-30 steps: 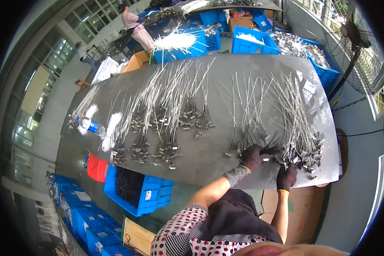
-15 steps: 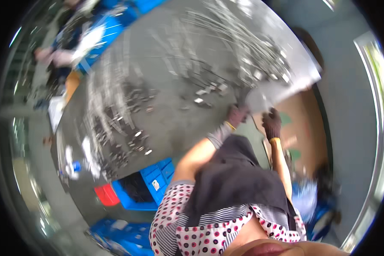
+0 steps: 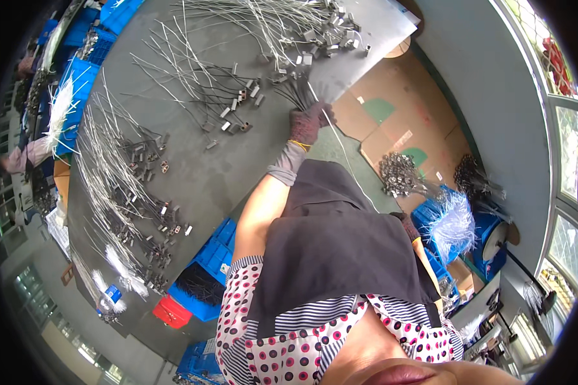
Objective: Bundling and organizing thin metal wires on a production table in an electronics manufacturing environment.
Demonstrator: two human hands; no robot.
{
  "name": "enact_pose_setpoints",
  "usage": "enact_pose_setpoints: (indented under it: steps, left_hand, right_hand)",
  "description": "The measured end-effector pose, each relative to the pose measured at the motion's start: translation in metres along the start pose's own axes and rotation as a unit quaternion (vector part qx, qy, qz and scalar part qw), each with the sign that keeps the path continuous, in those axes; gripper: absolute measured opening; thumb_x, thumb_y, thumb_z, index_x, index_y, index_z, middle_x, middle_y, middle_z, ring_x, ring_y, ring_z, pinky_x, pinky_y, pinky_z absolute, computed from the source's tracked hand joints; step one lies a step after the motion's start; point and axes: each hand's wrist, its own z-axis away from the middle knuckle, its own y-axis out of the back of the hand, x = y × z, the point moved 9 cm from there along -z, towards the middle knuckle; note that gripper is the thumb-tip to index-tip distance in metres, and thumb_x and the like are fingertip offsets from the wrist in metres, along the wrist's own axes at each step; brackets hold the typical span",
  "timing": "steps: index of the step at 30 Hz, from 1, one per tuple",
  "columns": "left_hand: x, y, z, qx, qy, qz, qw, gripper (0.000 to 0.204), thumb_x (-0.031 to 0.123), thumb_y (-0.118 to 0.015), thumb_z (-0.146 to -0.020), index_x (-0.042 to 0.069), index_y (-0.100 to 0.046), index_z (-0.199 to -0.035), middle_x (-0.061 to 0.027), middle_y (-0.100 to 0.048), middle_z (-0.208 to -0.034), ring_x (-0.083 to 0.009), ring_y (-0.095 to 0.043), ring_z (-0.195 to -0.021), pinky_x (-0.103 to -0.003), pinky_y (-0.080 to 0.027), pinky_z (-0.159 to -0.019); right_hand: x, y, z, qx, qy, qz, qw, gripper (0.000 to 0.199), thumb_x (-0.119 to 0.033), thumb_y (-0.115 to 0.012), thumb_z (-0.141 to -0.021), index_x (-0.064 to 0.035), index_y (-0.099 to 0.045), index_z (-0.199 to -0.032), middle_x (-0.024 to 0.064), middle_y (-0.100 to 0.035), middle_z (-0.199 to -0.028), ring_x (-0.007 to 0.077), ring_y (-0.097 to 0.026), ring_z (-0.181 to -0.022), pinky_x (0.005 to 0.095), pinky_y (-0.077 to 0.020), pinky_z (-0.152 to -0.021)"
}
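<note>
My left hand point(image 3: 307, 126), in a dark maroon knit glove, is closed around a bundle of dark wires point(image 3: 297, 92) at the table's near edge. Small connectors sit at the far end of that bundle. A long white strand point(image 3: 349, 163) runs from this hand down past my black apron. My right hand point(image 3: 406, 226), gloved too, is low at my right side, partly behind the apron. Its fingers are hidden, and I cannot tell whether it holds the strand. Loose wires with metal-ended connectors point(image 3: 234, 106) lie just left of my left hand.
More wire bundles point(image 3: 119, 173) cover the left and far parts of the grey table point(image 3: 205, 157). Blue bins point(image 3: 202, 282) and a red box point(image 3: 171, 312) stand below its left edge. Flattened cardboard point(image 3: 401, 102) covers floor at the right, near wire bundles point(image 3: 398, 173) and blue containers point(image 3: 433, 221).
My right hand has moved down and back to my side from near my left hand. The view has shifted and sharpened. The white strand now shows, stretching from my left hand.
</note>
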Motion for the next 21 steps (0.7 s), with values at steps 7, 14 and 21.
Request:
enact_pose_setpoints:
  steps: [7, 14, 21]
  left_hand:
    - [0.091, -0.007, 0.005, -0.023, -0.095, 0.065, 0.993, 0.032, 0.032, -0.065, -0.100, 0.004, -0.064, -0.115, -0.0085, -0.069, -0.102, -0.0234, -0.069, -0.091, -0.048, -0.061, -0.087]
    - [0.127, 0.018, 0.018, 0.059, -0.145, 0.054, 0.986, 0.030, 0.035, -0.063, -0.101, 0.008, -0.067, -0.115, -0.0064, -0.069, -0.097, -0.0216, -0.069, -0.084, -0.046, -0.061, -0.081]
    - [0.099, 0.035, 0.027, -0.066, -0.200, -0.389, 0.897, 0.077, -0.014, -0.055, -0.087, 0.010, -0.033, -0.157, -0.0129, -0.058, -0.130, -0.0249, -0.060, -0.119, -0.044, -0.056, -0.098]
  right_hand:
    - [0.099, -0.028, -0.024, 0.042, -0.002, 0.026, 0.999, 0.037, -0.032, -0.064, -0.092, 0.0035, -0.072, -0.101, 0.0239, -0.072, -0.095, 0.0281, -0.068, -0.084, 0.0403, -0.0514, -0.078]
    - [0.051, -0.007, -0.021, 0.075, 0.026, 0.069, 0.994, 0.040, -0.035, -0.065, -0.091, 0.0036, -0.072, -0.096, 0.0260, -0.071, -0.091, 0.0291, -0.069, -0.081, 0.0416, -0.0511, -0.076]
    - [-0.058, 0.011, -0.018, 0.165, 0.012, 0.046, 0.985, 0.043, -0.039, -0.065, -0.088, 0.0026, -0.075, -0.091, 0.0173, -0.074, -0.084, 0.0243, -0.070, -0.077, 0.0427, -0.0530, -0.074]
